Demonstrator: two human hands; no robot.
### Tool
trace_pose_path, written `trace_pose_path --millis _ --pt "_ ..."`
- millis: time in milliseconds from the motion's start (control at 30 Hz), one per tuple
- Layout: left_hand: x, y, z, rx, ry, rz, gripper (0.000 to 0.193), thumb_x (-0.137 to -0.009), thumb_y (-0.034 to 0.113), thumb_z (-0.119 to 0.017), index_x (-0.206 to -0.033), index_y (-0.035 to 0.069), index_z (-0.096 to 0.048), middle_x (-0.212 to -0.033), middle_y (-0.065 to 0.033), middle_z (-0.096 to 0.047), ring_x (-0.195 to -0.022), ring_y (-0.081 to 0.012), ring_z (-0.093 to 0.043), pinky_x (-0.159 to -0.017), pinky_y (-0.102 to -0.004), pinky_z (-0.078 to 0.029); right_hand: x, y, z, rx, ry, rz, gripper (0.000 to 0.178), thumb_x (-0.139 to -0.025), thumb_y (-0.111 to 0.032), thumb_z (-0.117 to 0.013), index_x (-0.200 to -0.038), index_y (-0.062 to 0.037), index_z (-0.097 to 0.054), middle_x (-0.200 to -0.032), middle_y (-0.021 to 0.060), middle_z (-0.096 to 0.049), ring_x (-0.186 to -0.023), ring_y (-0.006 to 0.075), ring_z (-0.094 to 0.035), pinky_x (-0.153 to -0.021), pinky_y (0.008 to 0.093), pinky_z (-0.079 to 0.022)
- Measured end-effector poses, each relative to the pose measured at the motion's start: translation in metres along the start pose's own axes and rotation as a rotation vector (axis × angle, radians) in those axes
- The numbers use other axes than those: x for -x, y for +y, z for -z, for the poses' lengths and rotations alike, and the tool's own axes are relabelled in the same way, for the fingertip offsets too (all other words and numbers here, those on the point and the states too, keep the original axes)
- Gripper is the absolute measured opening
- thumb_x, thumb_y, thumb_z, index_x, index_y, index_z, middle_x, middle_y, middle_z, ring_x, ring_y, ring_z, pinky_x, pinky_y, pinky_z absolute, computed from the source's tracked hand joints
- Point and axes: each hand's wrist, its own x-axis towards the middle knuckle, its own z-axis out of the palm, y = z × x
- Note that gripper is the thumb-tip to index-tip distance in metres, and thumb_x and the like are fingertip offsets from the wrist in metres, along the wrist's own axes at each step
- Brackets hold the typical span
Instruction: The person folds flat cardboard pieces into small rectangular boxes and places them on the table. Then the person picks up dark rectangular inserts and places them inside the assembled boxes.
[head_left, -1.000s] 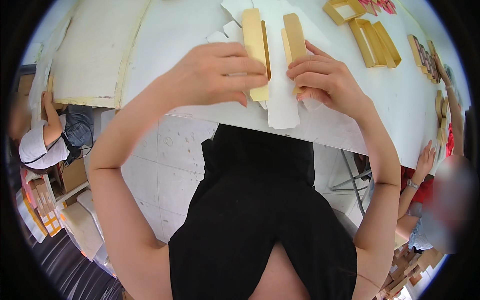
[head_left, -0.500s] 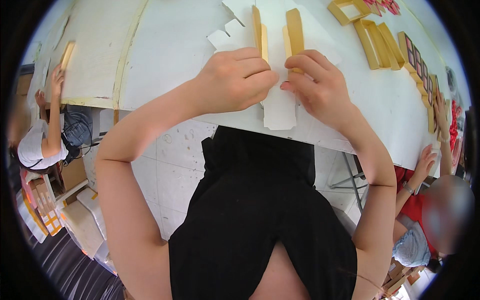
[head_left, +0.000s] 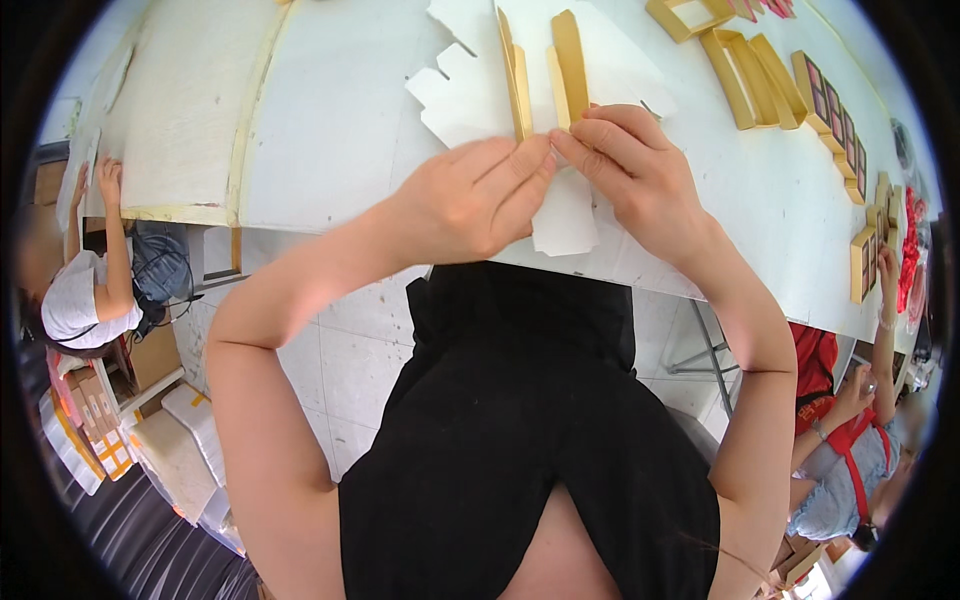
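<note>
A cardboard box blank, white on one face and gold on the other, lies on the table with two long gold side walls (head_left: 570, 65) standing up. My left hand (head_left: 475, 195) is closed, its thumb and fingertips at the near end of the left wall. My right hand (head_left: 635, 165) pinches the near end of the right wall. The fingertips of both hands nearly meet between the walls. Toward me, below the fingers, extends the blank's white end flap (head_left: 565, 222). More white notched cardboard (head_left: 445, 100) lies flat under and beside the blank.
Folded gold box parts (head_left: 735, 80) stand at the far right, beside gold boxes with dark divided inserts (head_left: 830, 112). A co-worker (head_left: 850, 440) sits at the right, another (head_left: 90, 295) at the left. The table's near edge (head_left: 690, 292) runs just in front of me.
My hands have drawn closer together at the walls' near ends, and the blank has shifted slightly left. The left co-worker's hand no longer holds a gold strip; the right co-worker has changed posture.
</note>
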Motion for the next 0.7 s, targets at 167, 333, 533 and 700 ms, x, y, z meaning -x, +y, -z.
trace_pose_path --millis 167,333,533,700 --pt "-0.014 0.008 0.005 0.152 0.0 0.103 0.037 -0.067 0.0 -0.069 -0.103 -0.008 -0.067 -0.107 -0.0192 -0.068 -0.079 -0.027 -0.067 -0.067 -0.0314 -0.057 -0.005 0.01 0.004 -0.079 0.016 -0.016 0.029 -0.07 0.001 -0.071 -0.099 -0.0029 -0.073 -0.103 0.0054 -0.067 -0.108 0.0231 -0.06 -0.081 0.0301 -0.057" --pt "-0.015 0.009 0.012 0.197 0.008 0.161 0.033 -0.067 -0.001 -0.071 -0.099 -0.006 -0.068 -0.103 -0.0175 -0.069 -0.077 -0.0258 -0.067 -0.066 -0.0303 -0.056 -0.008 0.025 0.019 -0.175 -0.109 0.02 0.024 -0.067 0.004 -0.072 -0.091 -0.0018 -0.071 -0.103 0.0056 -0.068 -0.107 0.0259 -0.06 -0.084 0.0335 -0.056" --pt "-0.018 0.0 0.01 0.365 -0.031 0.425 0.011 -0.081 0.002 -0.071 -0.092 -0.001 -0.068 -0.076 -0.0086 -0.07 -0.06 -0.0177 -0.065 -0.056 -0.0267 -0.052 -0.013 0.019 0.015 -0.146 -0.15 -0.017 0.022 -0.071 0.002 -0.075 -0.093 -0.0018 -0.07 -0.1 0.0066 -0.067 -0.103 0.0255 -0.06 -0.082 0.0356 -0.055" --pt "-0.036 -0.009 0.013 0.657 -0.049 0.98 0.007 -0.087 0.006 -0.065 -0.093 0.003 -0.064 -0.055 -0.0066 -0.058 -0.045 -0.0165 -0.056 -0.047 -0.0277 -0.043 -0.011 0.024 0.026 -0.56 -0.19 -0.377 0.055 -0.076 0.007 -0.072 -0.128 -0.0045 -0.057 -0.103 0.0092 -0.068 -0.11 0.0282 -0.061 -0.088 0.0366 -0.056"
